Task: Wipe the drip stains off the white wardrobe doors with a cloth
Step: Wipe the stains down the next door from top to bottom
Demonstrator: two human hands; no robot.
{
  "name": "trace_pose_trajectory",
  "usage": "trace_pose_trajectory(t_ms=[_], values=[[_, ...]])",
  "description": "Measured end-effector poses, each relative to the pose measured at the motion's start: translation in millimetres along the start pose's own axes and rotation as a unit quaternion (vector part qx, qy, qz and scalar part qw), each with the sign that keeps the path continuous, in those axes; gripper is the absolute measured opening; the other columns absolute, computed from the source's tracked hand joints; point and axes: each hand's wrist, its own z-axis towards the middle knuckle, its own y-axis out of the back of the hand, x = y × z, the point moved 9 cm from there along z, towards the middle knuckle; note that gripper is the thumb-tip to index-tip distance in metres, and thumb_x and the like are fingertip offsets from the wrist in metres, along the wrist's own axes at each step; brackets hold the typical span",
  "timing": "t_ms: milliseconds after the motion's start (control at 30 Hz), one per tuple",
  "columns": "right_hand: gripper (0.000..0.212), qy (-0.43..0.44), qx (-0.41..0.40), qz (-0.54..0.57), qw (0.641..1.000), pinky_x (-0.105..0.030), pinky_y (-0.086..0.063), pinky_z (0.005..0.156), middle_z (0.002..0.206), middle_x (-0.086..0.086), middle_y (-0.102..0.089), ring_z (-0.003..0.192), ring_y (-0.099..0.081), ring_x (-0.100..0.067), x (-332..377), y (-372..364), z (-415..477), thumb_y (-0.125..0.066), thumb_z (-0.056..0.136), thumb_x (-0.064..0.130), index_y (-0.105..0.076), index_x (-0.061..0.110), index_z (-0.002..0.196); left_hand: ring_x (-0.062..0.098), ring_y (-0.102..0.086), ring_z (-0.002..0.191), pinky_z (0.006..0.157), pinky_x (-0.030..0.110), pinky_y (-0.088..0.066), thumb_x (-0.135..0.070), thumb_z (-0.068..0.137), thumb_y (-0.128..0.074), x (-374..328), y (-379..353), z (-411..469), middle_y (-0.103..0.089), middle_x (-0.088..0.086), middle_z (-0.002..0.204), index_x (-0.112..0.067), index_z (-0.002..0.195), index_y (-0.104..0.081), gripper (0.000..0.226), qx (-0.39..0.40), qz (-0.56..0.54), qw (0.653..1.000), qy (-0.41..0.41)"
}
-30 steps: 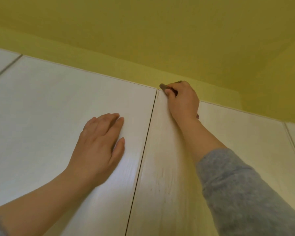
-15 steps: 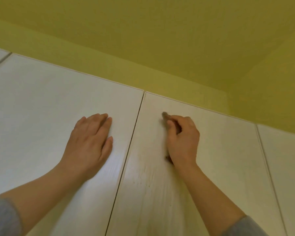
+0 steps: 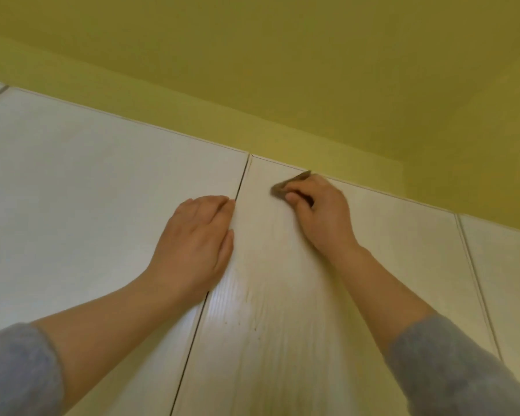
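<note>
- Brown-grey wad of cloth (image 3: 282,187): bunched small and pressed against the white wood-grain middle wardrobe door (image 3: 282,340), just below that door's top edge. Only its two ends show, poking out past the fingers.
- Right hand (image 3: 321,214): fingers and thumb curled round the cloth, clasping it and bearing it against the panel.
- Faint brownish drip streaks and specks (image 3: 248,301): they run with the grain lower on the same door, well below the cloth and close to the dark gap (image 3: 192,334) between the doors.
- Step in hand, as judged: wiping the upper part of the middle door, while the marks lower down have yet to be cleaned.
- Next move, as judged: a firm downward stroke along the grain, carrying the cloth over the streaks, with enough pressure to lift dried residue.
- Left hand (image 3: 198,244): laid flat with straight fingers on the white left wardrobe door (image 3: 87,205), right beside the gap. It holds nothing and appears to brace the person or steady the door.
- Grey knitted sleeves (image 3: 451,373): pushed back along both forearms.
- White right wardrobe door (image 3: 508,280): untouched by either hand.
- Yellow-green painted wall and ceiling (image 3: 282,70): above the door tops.
</note>
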Motion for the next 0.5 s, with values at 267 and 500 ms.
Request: trace_pose_trajectory(t_ms=[267, 500], values=[[0.018, -0.006, -0.001, 0.005, 1.0, -0.01, -0.041, 0.076, 0.093, 0.018, -0.061, 0.086, -0.055, 0.006, 19, 27, -82, -0.063, 0.092, 0.012, -0.073, 0.025, 0.1, 0.034, -0.052, 0.124, 0.11, 0.052, -0.036, -0.026, 0.098, -0.033, 0, -5, -6, -0.056, 0.014, 0.135, -0.001, 0.135, -0.057, 0.05, -0.018, -0.008, 1.0, -0.011], [0.018, -0.192, -0.239, -0.093, 0.947, -0.022, -0.03, 0.069, 0.101, 0.002, -0.058, 0.084, -0.049, -0.013, -49, 91, -6, -0.053, 0.097, 0.021, -0.068, 0.018, 0.107, 0.033, -0.05, 0.127, 0.112, 0.05, -0.033, -0.028, 0.099, -0.031, 1, -7, -5, -0.055, 0.013, 0.138, -0.002, 0.136, -0.056, 0.052, -0.019, -0.017, 1.0, -0.009]])
